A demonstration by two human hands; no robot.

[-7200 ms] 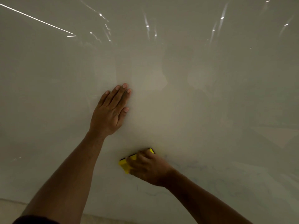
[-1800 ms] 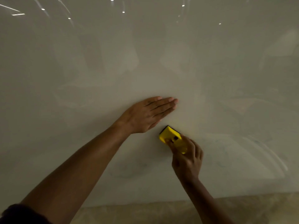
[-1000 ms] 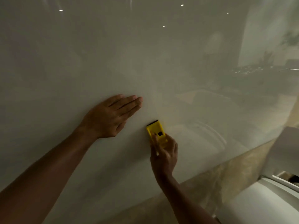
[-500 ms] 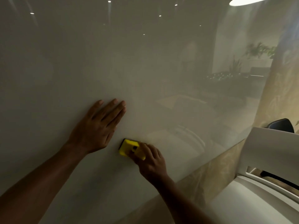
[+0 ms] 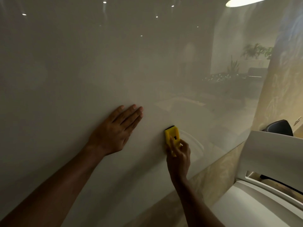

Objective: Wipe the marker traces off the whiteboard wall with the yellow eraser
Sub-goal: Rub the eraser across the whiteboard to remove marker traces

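The glossy whiteboard wall [image 5: 68, 76] fills most of the head view. My left hand [image 5: 114, 131] lies flat against it with straight fingers pointing up and right. To its right, my right hand [image 5: 178, 156] grips the lower half of the yellow eraser [image 5: 172, 135], which stands upright against the wall with a dark pad edge at its top. Faint curved marker traces [image 5: 195, 141] show just right of the eraser.
A beige marbled strip [image 5: 213, 174] runs along the wall's lower edge. A white rounded piece of furniture [image 5: 268, 161] with a dark object [image 5: 278, 128] on top stands at the right. Reflections of plants and ceiling lights show in the wall.
My right hand has turned the eraser from lying sideways beside my left hand to upright, and moved it right and up. My left hand stays flat on the wall.
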